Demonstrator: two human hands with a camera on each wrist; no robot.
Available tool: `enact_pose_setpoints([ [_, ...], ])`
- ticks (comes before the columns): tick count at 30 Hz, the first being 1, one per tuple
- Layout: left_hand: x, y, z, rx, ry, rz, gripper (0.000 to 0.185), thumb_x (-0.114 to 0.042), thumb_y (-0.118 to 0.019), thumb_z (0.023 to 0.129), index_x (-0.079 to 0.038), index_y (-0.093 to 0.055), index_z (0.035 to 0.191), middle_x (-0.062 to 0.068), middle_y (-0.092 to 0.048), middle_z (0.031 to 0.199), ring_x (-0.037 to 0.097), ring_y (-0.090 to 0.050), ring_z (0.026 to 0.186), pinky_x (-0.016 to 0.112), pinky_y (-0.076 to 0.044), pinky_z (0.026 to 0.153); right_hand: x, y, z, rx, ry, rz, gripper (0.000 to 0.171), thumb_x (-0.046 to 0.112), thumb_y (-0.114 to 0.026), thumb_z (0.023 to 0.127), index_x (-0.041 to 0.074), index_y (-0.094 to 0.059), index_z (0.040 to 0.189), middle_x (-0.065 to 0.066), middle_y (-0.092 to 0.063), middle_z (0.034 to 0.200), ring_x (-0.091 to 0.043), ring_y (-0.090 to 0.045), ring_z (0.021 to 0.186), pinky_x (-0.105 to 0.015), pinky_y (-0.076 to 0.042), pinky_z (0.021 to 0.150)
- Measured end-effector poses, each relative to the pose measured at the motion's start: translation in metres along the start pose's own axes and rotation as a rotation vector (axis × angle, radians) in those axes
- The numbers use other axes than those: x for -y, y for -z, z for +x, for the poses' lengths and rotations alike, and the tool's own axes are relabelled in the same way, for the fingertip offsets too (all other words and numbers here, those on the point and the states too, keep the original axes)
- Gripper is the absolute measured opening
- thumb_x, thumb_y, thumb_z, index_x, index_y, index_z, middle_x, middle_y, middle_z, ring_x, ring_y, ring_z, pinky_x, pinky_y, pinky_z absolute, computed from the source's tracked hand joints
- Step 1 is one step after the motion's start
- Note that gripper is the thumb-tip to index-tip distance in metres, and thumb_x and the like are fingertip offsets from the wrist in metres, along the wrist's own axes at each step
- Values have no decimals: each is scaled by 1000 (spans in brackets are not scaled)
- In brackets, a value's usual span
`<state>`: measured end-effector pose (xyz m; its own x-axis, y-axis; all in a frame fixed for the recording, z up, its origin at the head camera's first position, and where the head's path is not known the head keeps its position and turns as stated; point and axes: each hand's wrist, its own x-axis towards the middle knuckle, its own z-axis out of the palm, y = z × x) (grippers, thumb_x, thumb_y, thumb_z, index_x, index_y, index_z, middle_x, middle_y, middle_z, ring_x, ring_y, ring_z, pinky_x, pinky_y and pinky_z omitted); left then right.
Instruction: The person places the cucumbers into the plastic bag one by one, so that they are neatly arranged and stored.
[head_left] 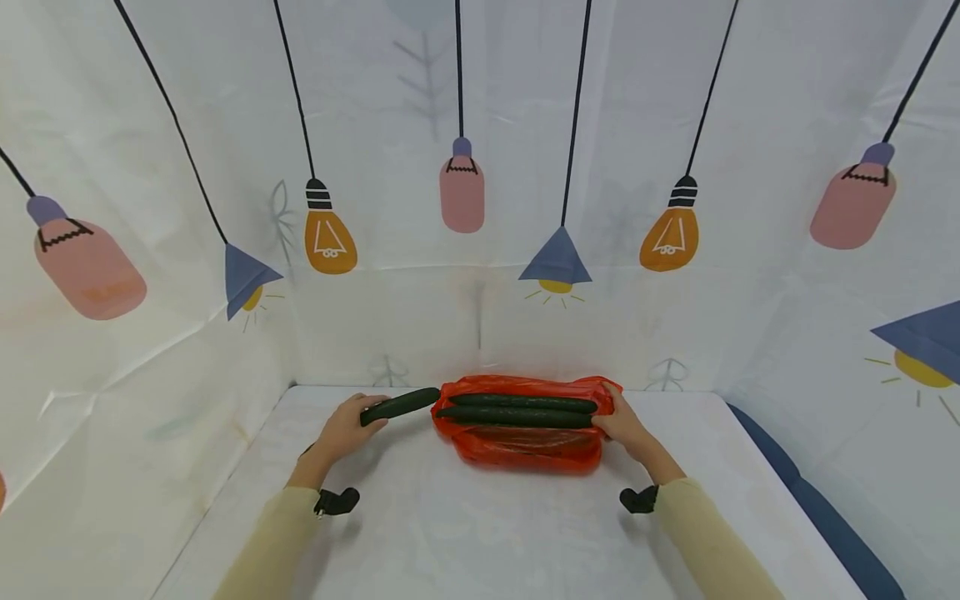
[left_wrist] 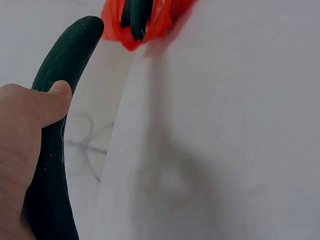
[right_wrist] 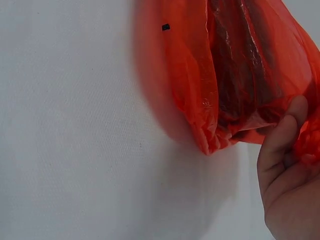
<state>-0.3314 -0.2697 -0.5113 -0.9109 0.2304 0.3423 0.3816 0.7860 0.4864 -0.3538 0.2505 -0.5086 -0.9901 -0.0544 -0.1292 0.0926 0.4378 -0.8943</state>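
A red plastic bag (head_left: 525,446) lies on the white table (head_left: 465,533) near the back wall, with two dark green cucumbers (head_left: 517,411) lying across it. My left hand (head_left: 347,427) grips a third cucumber (head_left: 400,405) just left of the bag, its tip pointing at the bag's left end. In the left wrist view my thumb (left_wrist: 50,102) presses on that cucumber (left_wrist: 55,125), and the bag (left_wrist: 150,20) shows at the top. My right hand (head_left: 624,427) holds the bag's right end. In the right wrist view its fingers (right_wrist: 280,140) pinch the bag's crumpled plastic (right_wrist: 225,75).
White printed cloth walls (head_left: 480,167) close in the table at the back and on both sides. A blue strip (head_left: 817,508) runs along the table's right edge. Bare tabletop lies between my arms and in front of the bag.
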Motion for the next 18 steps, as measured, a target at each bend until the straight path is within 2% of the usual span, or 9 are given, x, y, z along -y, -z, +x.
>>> enact_pose_setpoints([
  [6, -20, -9, 15, 37, -45, -10, 39, -18, -75, 86, -13, -67, 123, 6, -63, 103, 20, -56, 85, 43, -47, 74, 0, 2, 2, 5, 11, 11, 65, 2, -57, 88, 5, -27, 146, -27, -39, 125, -20, -49, 57, -33, -48, 57],
  [10, -32, -16, 24, 55, -70, -20, 38, -17, -75, 86, -13, -67, 123, 6, -62, 103, 20, -55, 85, 43, -47, 75, 2, 4, 3, 19, 9, -2, 67, 3, -58, 88, 6, -26, 148, -26, -38, 126, -20, -50, 59, -33, -49, 59],
  [15, -41, -23, 33, 79, -70, -45, 37, -17, -75, 87, -16, -67, 123, 3, -61, 101, 18, -55, 85, 40, -47, 77, 3, 4, 6, 27, 4, -22, 68, 5, -59, 89, 7, -27, 148, -25, -37, 130, -22, -52, 65, -34, -51, 61],
  [18, -47, -25, 38, 94, -69, -56, 37, -17, -74, 87, -17, -67, 124, 2, -61, 101, 18, -54, 85, 39, -47, 77, 3, 4, 7, 30, 0, -22, 68, 5, -59, 88, 7, -27, 148, -25, -37, 130, -22, -52, 64, -36, -51, 62],
])
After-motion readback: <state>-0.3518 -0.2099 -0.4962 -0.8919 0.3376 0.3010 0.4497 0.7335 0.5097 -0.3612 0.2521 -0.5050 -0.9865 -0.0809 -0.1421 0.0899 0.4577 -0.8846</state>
